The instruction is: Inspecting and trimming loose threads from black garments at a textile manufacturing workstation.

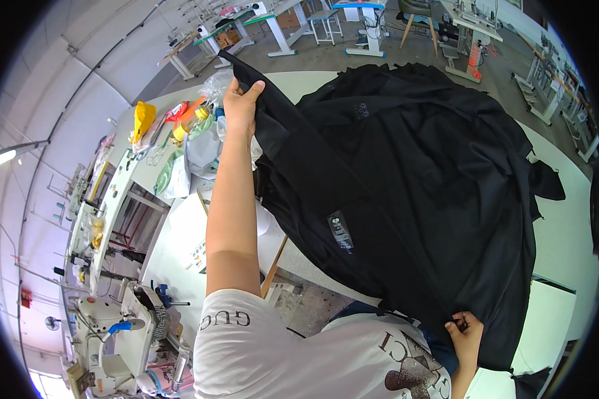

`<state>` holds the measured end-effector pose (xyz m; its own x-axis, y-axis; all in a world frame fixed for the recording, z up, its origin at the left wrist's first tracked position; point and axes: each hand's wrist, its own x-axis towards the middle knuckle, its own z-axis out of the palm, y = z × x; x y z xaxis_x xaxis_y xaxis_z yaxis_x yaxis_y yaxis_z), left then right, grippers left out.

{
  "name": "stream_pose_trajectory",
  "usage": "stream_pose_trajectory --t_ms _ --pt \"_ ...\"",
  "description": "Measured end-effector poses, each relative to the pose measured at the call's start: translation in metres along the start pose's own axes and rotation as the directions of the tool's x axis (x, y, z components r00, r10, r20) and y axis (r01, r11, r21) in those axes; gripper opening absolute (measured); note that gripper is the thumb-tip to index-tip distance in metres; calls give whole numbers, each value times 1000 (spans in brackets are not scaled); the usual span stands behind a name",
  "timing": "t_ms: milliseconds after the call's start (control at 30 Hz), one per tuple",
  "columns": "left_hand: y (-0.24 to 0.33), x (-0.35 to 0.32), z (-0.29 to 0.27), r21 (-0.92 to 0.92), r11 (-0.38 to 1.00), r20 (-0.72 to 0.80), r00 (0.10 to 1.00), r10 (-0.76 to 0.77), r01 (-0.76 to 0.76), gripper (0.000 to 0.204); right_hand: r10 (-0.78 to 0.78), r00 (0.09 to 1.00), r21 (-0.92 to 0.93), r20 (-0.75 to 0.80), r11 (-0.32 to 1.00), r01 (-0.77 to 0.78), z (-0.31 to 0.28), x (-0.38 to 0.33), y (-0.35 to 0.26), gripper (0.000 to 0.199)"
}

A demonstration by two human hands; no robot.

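Note:
A large heap of black fabric (432, 153) covers the table in front of me. My left hand (243, 106), arm stretched out to the far left, is closed around the edge of a long black cloth piece (299, 143) and holds that end up. At the near right, my right hand (464, 331) pinches the same dark cloth between thumb and fingers, close to my body. Between the hands the piece is spread slantwise, with a small grey printed patch (340, 233) on it. Where this piece ends and the heap beneath begins is hard to make out.
Beyond the heap shows the pale table's rim (313, 81). Left of it lie plastic bags (203, 149), a yellow packet (143, 120) and white paper (185, 223). A sewing machine (106, 326) stands at the lower left; more sewing tables (279, 33) and a stool (325, 25) are farther back.

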<state>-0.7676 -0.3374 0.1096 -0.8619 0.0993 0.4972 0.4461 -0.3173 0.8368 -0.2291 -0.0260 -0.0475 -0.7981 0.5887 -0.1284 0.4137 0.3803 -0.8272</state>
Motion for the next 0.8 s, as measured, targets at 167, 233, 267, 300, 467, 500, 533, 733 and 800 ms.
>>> stream_pose_trajectory --t_ms 167,233,267,300,467,500,533,733,800 --pt "0 2 3 32 998 -32 998 -55 56 24 0 1000 7 1 1000 0 -1 -4 1 17" --pt "2 6 -2 92 996 -69 998 5 1 23 -15 1000 15 -2 1000 15 -1 -6 2 17" --pt "-8 6 2 92 996 -61 998 11 -5 22 -7 1000 9 1 1000 7 -2 -7 -2 17" --pt "-16 8 -1 111 994 -63 998 -8 15 21 1 1000 3 6 1000 -1 -2 -7 -6 17" --pt "-12 10 -5 110 994 -87 996 0 10 26 23 1000 -4 -7 1000 -23 -10 -13 -3 18" --pt "-13 9 -5 117 992 -95 995 -30 41 27 22 1000 2 -6 1000 -22 -11 -15 -2 19" --pt "-18 13 -11 134 990 -81 997 -21 32 28 23 1000 5 -6 1000 -23 -13 -16 -1 19" --pt "-40 28 -34 196 975 -92 992 -89 106 27 -5 999 -93 -42 996 1 -25 -20 5 27" --pt "-50 34 -40 219 969 -91 991 -96 114 36 22 998 -118 -62 993 -30 -32 -26 4 30"
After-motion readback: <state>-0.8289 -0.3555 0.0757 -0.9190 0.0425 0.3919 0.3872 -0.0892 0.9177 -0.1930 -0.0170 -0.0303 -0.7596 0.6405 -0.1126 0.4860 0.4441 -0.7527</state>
